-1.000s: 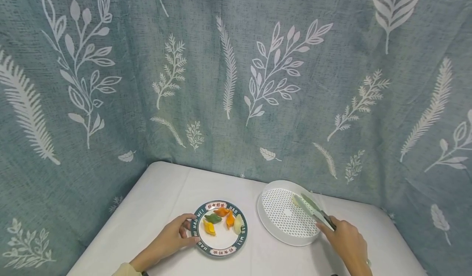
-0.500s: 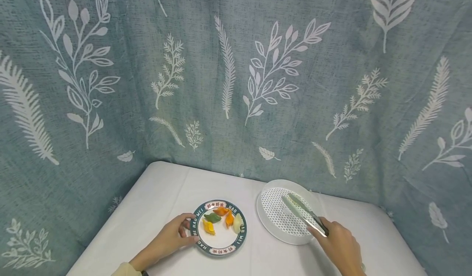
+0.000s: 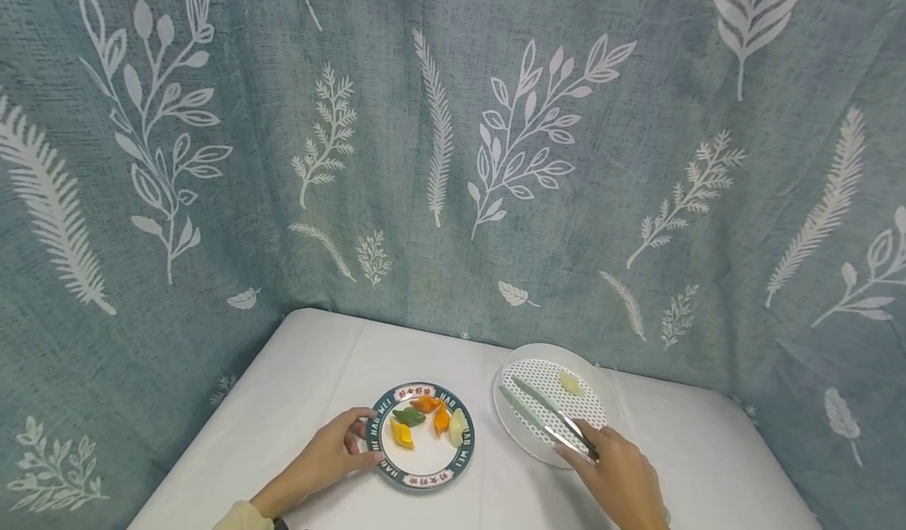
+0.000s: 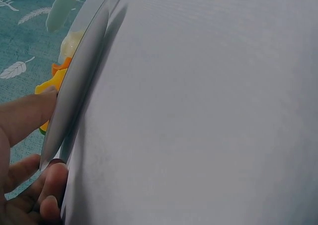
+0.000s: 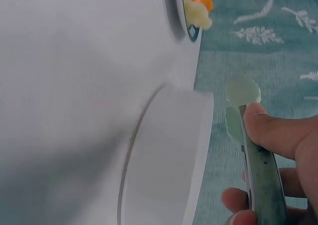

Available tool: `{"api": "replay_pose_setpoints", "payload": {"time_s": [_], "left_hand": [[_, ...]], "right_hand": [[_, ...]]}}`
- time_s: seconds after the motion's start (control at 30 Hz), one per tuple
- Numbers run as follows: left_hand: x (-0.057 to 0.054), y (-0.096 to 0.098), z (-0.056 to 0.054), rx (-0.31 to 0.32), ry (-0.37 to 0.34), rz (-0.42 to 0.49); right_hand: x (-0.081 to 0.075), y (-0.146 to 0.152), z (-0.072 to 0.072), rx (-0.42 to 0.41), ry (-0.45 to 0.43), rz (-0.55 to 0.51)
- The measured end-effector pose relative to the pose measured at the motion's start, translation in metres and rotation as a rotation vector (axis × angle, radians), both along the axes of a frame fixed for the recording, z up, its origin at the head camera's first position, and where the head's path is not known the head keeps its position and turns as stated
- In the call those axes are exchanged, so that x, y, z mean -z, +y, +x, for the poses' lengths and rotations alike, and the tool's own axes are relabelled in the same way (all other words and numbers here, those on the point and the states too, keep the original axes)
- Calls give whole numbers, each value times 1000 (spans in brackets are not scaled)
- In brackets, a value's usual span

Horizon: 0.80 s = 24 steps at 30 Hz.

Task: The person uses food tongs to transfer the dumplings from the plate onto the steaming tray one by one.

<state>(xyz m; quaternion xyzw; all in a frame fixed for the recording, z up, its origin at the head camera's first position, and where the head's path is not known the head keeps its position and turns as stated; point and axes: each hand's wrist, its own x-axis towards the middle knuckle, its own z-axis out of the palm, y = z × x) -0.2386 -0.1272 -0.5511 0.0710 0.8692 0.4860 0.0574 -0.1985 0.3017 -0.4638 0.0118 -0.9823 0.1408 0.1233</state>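
My left hand [image 3: 318, 461] pinches the left rim of a green-bordered plate [image 3: 425, 481], its thumb over the edge in the left wrist view. On the plate lie a yellow dumpling [image 3: 402, 435], a green dumpling [image 3: 409, 417], two orange dumplings [image 3: 442, 419] and a pale dumpling [image 3: 457, 428]. Tongs [image 3: 543, 414] with pale green tips are gripped by my right hand [image 3: 617, 475]. Their tips stand apart with nothing visible between them, over the left part of a white perforated steamer basket [image 3: 506, 428]. Inside that basket a pale dumpling [image 3: 570, 383] lies toward the back right.
A white cloth covers the table [image 3: 333, 373] under both vessels. The basket stands to the right of the plate, with a narrow gap between. Behind the table hangs a blue-green curtain [image 3: 396, 278] with white leaf prints, which also runs along the left side.
My right hand has carried the tongs leftward across the basket, leaving the pale dumpling behind, now uncovered to view. The left hand and plate stay put.
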Motion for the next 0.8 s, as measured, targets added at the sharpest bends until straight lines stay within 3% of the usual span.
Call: {"api": "replay_pose_setpoints", "payload": {"time_s": [0.17, 0.47, 0.7, 0.8], "left_hand": [[0, 2, -1, -12, 0, -10], [3, 1, -1, -7, 0, -13], [2, 0, 0, -7, 8, -12], [1, 1, 0, -10, 13, -9]], "right_hand": [[4, -19, 5, -56, 26, 7], [11, -54, 11, -84, -17, -23], [14, -71, 19, -161, 20, 5], [15, -77, 20, -187, -11, 18]]}}
